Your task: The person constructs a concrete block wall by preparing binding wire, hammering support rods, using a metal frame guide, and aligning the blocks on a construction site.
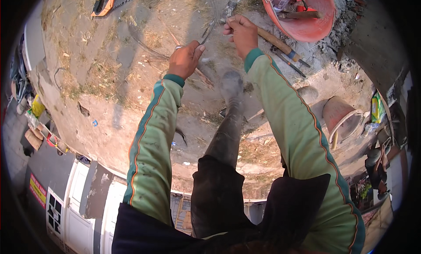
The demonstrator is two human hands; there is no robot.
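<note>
My left hand [186, 60] is closed around a thin dark wire [208, 31]. The wire runs up and away from the thumb, and a thin curved length [147, 48] trails on the ground to the left of this hand. To the right, my right hand [244, 33] is raised with its fingers pinched together. What lies between those fingertips, if anything, is too small to make out. Just right of that hand, a tool with a wooden handle [276, 40] lies on the ground beside a slim dark tool [291, 64].
An orange-red bucket [266, 0] holding tools stands at the far right. A hand saw with an orange handle [103, 5] lies far left. Another bucket [337, 111] lies tilted at right. My boot [231, 84] is between my arms. Another person [380, 166] is at the right rim.
</note>
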